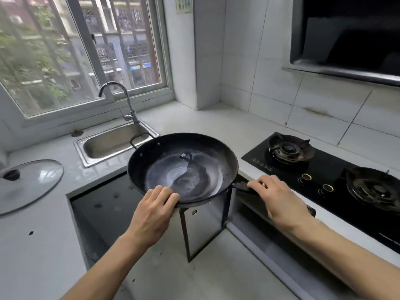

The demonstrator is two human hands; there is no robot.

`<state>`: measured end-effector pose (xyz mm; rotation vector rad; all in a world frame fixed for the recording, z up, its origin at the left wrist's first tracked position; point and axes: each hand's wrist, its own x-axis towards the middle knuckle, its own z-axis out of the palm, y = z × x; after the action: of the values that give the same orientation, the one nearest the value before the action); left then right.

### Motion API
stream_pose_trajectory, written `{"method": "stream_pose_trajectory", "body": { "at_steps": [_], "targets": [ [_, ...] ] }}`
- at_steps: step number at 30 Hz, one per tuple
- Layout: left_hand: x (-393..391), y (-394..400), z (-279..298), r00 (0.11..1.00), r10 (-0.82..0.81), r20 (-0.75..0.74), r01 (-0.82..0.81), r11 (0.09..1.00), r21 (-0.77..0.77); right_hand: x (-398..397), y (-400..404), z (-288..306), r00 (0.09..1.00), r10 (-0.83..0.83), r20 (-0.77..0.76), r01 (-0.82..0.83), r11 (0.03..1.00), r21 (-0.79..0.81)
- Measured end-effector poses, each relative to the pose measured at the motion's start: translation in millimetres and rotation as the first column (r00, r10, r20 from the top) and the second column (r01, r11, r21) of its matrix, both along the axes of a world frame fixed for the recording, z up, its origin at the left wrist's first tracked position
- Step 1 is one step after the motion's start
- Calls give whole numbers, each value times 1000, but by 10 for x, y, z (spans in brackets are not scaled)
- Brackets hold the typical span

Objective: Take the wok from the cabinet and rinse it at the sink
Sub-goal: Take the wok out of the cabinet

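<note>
The wok (184, 169) is out, held mid-frame: left hand (154, 210) fingers pinch its rim, right hand (279, 198) fingers curl on its handle. Rinsing at the upper-left sink (112, 144) remains.

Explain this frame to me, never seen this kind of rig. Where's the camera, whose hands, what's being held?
There is no machine here. The single picture comes from a wide-angle camera worn on a person's head, looking forward and down, which is why the straight edges bend.

Both bare arms belong to that person. The left hand grips the near rim of a round black metal wok; the right hand grips its dark side handle. The wok is held level over a gap in the pale counter, with an open dark cabinet space and a metal stand below it.

Behind and to the left sits a small stainless steel sink with a curved chrome tap; no water shows running. A round glass lid lies on the counter at the left. A black glass two-burner gas hob is at the right.
</note>
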<state>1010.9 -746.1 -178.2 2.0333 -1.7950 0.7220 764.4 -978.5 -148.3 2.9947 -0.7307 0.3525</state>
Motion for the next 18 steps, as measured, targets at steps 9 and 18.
{"method": "stream_pose_trajectory", "body": {
  "at_steps": [9, 18],
  "targets": [
    [720, -281, 171, 999, -31, -19, 30, 998, -48, 625, -137, 253, 998, -53, 27, 55, 997, -53],
    [1175, -1298, 32, 998, -49, -27, 49, 999, -15, 933, -903, 78, 987, -161, -18, 160, 987, -10]
  ]
}}
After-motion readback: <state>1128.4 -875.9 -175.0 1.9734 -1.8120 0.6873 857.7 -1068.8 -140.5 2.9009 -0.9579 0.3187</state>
